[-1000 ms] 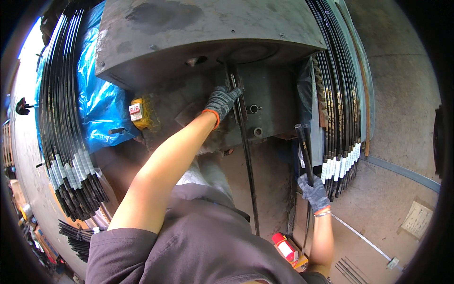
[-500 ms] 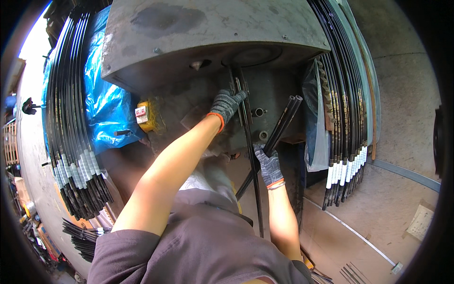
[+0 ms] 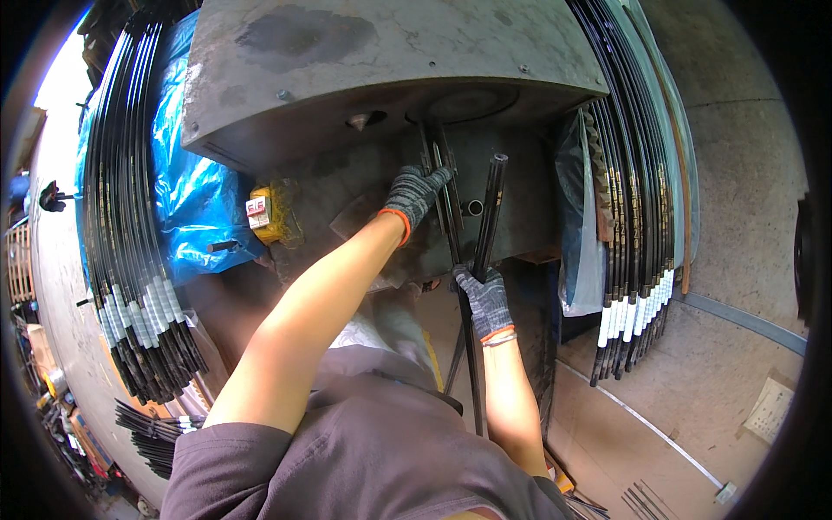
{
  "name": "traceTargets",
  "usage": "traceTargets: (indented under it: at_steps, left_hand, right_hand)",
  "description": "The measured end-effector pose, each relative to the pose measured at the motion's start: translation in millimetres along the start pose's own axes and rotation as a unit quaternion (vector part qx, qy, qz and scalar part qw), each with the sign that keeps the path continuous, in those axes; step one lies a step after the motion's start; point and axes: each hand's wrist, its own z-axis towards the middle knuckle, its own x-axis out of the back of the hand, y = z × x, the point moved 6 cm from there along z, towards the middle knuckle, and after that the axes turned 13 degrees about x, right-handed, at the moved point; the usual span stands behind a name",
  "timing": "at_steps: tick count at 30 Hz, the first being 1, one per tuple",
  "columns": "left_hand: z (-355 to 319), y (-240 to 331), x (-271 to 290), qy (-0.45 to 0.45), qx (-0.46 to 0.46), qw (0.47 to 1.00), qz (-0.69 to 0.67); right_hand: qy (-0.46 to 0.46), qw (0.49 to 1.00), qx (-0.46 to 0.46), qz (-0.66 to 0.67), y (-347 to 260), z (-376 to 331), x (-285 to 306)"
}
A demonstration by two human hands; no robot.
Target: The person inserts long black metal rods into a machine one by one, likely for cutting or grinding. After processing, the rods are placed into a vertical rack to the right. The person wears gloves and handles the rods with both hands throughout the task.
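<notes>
1. with left hand (image 3: 414, 192), touching the long black rod (image 3: 472, 373) near the grey box (image 3: 416, 52); no way to tell how tight.
2. with right hand (image 3: 485, 299), wrapped round black tubes (image 3: 491, 208), just beside the rod.

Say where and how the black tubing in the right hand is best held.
Probably around the shaft of the black tubing, below its visible end, from the right, where the right hand wraps it: the shaft is slim and straight, and another rod runs close on its left.
</notes>
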Motion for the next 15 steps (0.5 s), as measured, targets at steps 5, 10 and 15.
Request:
traceTargets:
  at_steps: [5, 10, 15]
  left_hand:
    - [-4.5, 3.3, 1.1, 0.005, 0.010, 1.000, 0.008]
    - [-6.9, 6.2, 1.4, 0.005, 0.024, 0.999, 0.031]
    - [-1.2, 2.3, -0.6, -0.005, -0.002, 1.000, -0.010]
  right_hand:
    - [-0.001, 0.999, -0.042, 0.011, 9.3, 3.8, 3.2]
    - [0.030, 0.999, -0.006, 0.037, 9.0, 5.0, -0.8]
    - [0.019, 0.998, -0.054, 0.041, -1.6, 3.6, -4.7]
